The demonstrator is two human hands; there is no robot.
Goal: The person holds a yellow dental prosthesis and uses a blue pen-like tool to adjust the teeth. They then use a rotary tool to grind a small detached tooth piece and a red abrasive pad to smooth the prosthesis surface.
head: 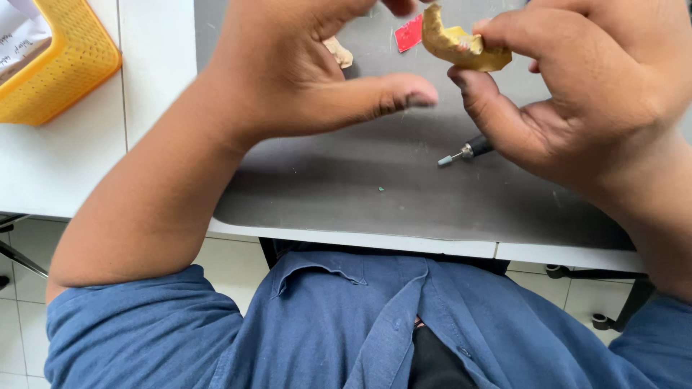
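The right hand (577, 79) is raised above the desk (65, 166), palm turned toward the wearer, wrist bent; its grip pinches a yellow, curved, rough-surfaced plaster dental cast (461, 45) between thumb below and fingers above; the cast looks chalky and matte, with an uneven broken-looking edge, and its upper end runs out of view at the top of the picture. The left hand (303, 72) is raised level with it, just to the left of the cast and apart from it; its grip is spread, the thumb stretched out sideways toward the cast, the other fingers curled upward and cut off by the top edge, so what they touch cannot be told.

Below the right grip, on a smooth grey rubbery mat (375, 194) laid on the white desk, lies a slim rotary tool with a dark shaft and small pale grinding tip (465, 153); most of its body is hidden behind the right thumb. Beyond the left grip a small beige plaster fragment (339, 52) rests on the mat, partly hidden by the hand; just beside it, between the two grips, a flat red piece (409, 33) shows, its kind hard to make out. Far to the left of the left grip stands a yellow perforated plastic basket (68, 65), cut off at the corner. Blue shirt sleeves and a collar (324, 324) fill the lower part.
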